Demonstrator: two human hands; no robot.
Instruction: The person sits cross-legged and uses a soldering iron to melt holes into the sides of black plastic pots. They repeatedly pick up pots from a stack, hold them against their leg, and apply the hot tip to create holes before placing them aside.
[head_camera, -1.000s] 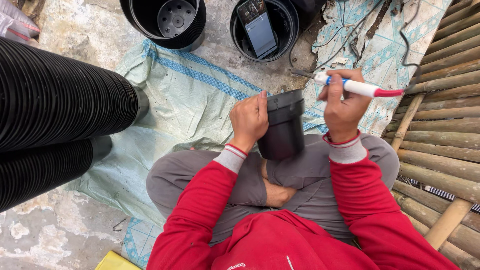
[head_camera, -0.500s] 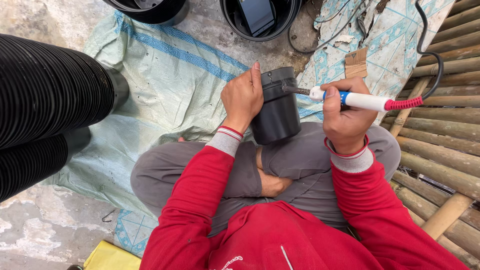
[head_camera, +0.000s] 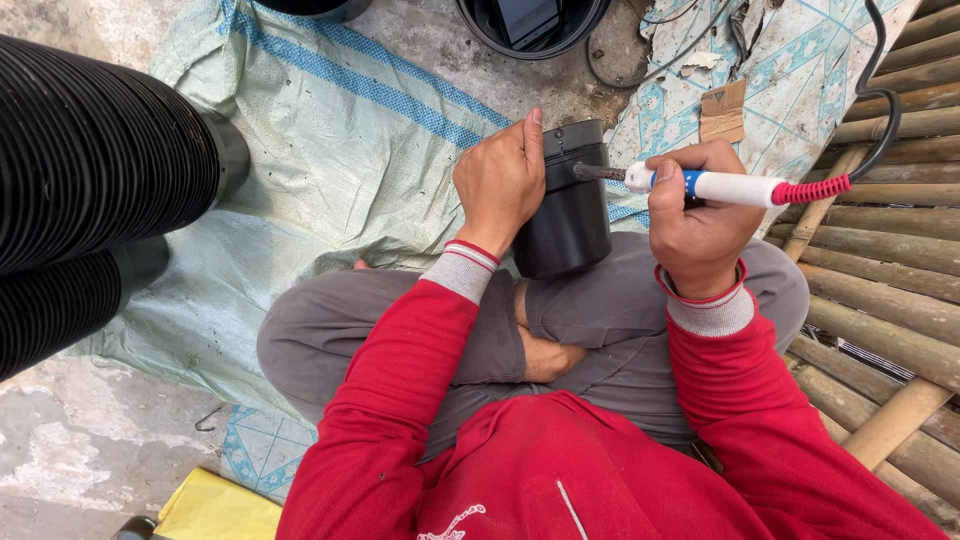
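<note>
Right hand, fingers clamped on one white-and-blue soldering iron, has now brought its tip from above onto the side of one upturned black plastic pot, which left-hand fingers clasp on the lap; two long stacks of black pots alongside.
</note>
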